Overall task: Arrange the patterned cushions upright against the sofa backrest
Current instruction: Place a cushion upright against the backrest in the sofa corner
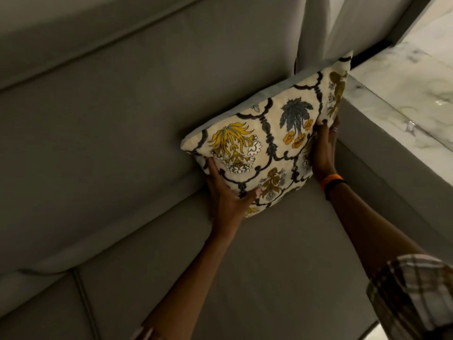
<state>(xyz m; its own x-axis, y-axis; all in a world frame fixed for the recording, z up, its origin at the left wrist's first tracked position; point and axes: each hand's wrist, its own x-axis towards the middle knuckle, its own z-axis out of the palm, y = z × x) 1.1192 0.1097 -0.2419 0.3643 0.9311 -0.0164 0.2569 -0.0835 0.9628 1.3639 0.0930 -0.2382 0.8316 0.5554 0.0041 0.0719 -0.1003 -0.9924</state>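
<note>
A cream cushion (269,141) printed with yellow, blue and olive flowers and dark scrolls leans upright against the grey sofa backrest (122,123), in the corner by the armrest. My left hand (228,192) grips its lower left edge, thumb on the front face. My right hand (324,153) holds its right side, fingers partly tucked behind the cushion. Its bottom corner rests on the seat (282,253).
The sofa armrest (392,173) runs along the right of the cushion. Beyond it lies a white marble surface (416,77). A seam (83,298) divides the seat cushions at the lower left. Only this one patterned cushion is in view.
</note>
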